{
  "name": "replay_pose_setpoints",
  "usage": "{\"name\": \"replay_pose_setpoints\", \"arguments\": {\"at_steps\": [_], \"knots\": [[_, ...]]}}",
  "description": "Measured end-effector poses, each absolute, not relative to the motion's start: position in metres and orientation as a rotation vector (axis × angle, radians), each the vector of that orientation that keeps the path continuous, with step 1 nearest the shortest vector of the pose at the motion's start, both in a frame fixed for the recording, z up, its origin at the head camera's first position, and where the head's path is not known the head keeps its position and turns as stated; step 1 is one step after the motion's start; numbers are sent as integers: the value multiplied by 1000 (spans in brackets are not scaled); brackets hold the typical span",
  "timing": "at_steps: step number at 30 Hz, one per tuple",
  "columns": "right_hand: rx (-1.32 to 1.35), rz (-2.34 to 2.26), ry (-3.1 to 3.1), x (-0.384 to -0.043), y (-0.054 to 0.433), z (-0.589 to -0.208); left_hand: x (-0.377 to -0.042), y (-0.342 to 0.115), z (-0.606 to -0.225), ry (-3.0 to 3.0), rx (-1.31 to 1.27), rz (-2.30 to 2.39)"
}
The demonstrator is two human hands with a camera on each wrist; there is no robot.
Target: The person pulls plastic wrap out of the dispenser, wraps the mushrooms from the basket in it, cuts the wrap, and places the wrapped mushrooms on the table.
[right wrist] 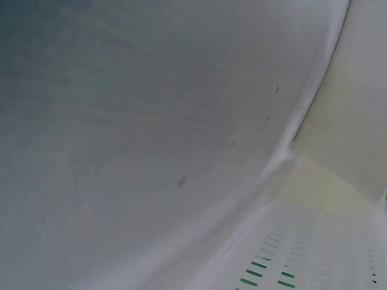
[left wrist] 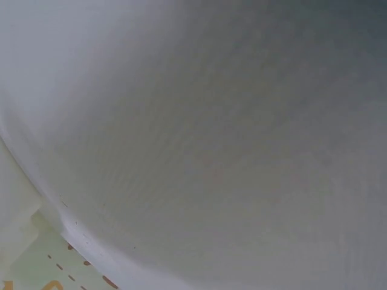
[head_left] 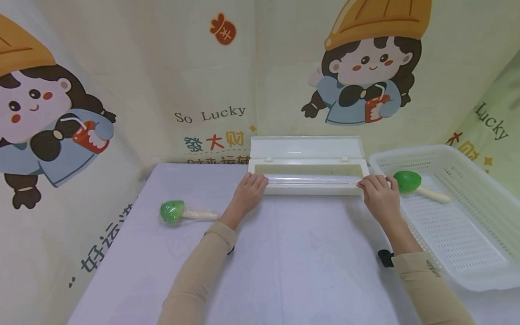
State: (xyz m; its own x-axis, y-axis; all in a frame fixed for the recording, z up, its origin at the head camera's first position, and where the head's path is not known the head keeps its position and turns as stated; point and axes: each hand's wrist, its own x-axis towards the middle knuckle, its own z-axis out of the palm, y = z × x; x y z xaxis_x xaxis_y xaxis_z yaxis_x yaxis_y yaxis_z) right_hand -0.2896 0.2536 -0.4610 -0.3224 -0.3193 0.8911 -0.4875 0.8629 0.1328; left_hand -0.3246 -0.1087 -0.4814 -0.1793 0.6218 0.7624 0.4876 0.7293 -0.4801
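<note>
A long white box [head_left: 317, 191] stands at the table's far edge, its lid [head_left: 306, 146] raised. Along its opening lies a shiny, clear strip of plastic wrap [head_left: 312, 179]. My left hand [head_left: 249, 191] grips the strip's left end at the box's front corner. At the other end, my right hand [head_left: 379, 196] pinches the wrap between thumb and fingers. Left of the box lies a maraca-like thing with a green head [head_left: 172, 212] and pale handle, covered in clear plastic. Neither wrist view shows the fingers; pale, blurred surfaces fill most of both.
A white perforated basket [head_left: 479, 281] stands on the right, close to my right forearm. Inside it lies a second green-headed, maraca-like thing [head_left: 409, 181] with a pale handle. A white cloth covers the table [head_left: 290, 276], and a printed curtain [head_left: 283, 75] hangs behind.
</note>
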Motion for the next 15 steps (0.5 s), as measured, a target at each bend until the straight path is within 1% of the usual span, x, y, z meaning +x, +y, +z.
{"name": "replay_pose_setpoints", "arguments": {"at_steps": [15], "knots": [[605,170,-1935,-282,256,-460,-314,-110,-477,-1805,-862,162]]}}
